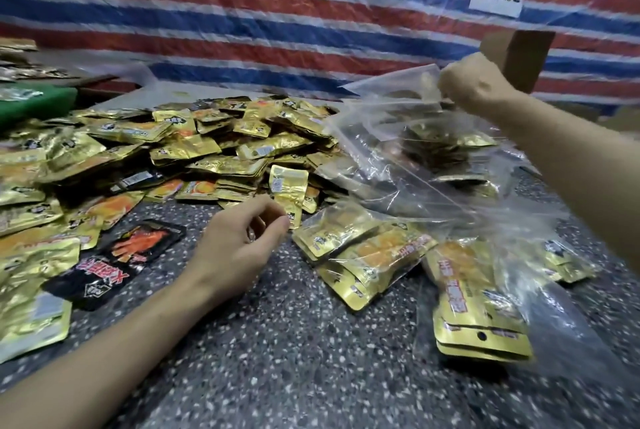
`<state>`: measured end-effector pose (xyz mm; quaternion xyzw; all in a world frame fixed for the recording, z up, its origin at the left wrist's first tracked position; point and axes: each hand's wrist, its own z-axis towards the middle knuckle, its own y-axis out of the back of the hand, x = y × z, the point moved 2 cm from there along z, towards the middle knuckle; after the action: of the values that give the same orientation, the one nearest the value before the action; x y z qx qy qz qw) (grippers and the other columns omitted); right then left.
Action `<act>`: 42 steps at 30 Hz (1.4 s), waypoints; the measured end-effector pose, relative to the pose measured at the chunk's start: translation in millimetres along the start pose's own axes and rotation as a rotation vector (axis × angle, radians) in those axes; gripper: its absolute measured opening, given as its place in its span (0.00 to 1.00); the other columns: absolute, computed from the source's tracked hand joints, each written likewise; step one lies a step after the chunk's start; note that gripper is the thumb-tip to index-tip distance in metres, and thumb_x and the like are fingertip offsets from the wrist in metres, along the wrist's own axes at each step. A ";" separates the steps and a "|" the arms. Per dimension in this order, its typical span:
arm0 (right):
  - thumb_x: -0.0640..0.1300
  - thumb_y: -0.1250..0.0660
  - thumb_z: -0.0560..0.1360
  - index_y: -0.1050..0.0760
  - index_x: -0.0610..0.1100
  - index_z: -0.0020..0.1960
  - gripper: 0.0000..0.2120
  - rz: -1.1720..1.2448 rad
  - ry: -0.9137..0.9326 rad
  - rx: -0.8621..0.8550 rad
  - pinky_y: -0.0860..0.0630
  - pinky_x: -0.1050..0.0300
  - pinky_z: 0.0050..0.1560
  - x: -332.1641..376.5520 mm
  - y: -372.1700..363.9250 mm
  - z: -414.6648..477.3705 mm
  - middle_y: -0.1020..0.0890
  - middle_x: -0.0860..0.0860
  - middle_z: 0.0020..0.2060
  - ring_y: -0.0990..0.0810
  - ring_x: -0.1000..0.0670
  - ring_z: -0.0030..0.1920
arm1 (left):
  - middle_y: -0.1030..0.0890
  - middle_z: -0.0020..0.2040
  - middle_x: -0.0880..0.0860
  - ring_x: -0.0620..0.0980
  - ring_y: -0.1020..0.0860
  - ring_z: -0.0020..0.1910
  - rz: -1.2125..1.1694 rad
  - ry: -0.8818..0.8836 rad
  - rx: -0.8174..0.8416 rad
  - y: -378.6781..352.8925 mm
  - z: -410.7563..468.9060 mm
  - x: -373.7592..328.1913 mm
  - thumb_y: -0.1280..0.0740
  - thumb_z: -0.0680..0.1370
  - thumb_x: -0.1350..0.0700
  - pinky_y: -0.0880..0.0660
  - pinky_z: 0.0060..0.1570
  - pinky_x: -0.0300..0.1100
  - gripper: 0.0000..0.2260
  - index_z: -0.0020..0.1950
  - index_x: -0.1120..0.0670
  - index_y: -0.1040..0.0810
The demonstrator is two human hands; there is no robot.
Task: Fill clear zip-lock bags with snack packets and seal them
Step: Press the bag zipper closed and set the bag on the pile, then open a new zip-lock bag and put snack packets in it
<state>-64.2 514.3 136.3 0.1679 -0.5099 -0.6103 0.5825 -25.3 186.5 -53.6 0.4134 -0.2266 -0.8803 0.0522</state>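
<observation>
your left hand [239,245] reaches to the near edge of the pile of gold packets [194,137], and its thumb and forefinger look pinched on the bottom corner of one gold packet [289,191] that stands up from the heap; the other fingers [252,232] curl loosely under. your right hand [474,82] is closed round the top edge of a clear bag [398,123], lifted at the far right in front of a cardboard box [516,54], with dark and gold packets already showing through its lower part. the plastic is blurred, so you cannot tell how wide the mouth gapes. the step in hand appears to be feeding this packet into the raised bag. take a firmer hold than one corner, since the foil looks slick and may twist. bring the bag down toward the pile rather than carrying the packet far, spread the mouth with your right fingers, and slide the packet in flat beside the others so the zip strip stays free for sealing. two filled bags [363,248] lie on the speckled tabletop [294,342] just near of your path; lift over them.
</observation>
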 end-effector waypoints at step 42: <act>0.26 0.36 0.71 0.21 0.50 0.43 0.19 1.038 0.330 0.140 0.32 0.55 0.29 71.4 -129.2 -212.9 0.19 0.51 0.37 0.27 0.48 0.30 | 0.22 0.40 0.52 0.56 0.24 0.40 1.312 0.897 -0.115 250.9 -94.5 53.8 0.35 0.73 0.58 0.37 0.34 0.42 0.02 0.41 0.53 0.25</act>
<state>17.2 334.8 -31.8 0.0262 -0.4671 -0.1730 0.8667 -13.4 -85.9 -33.0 0.5074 -0.3354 -0.4299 0.6673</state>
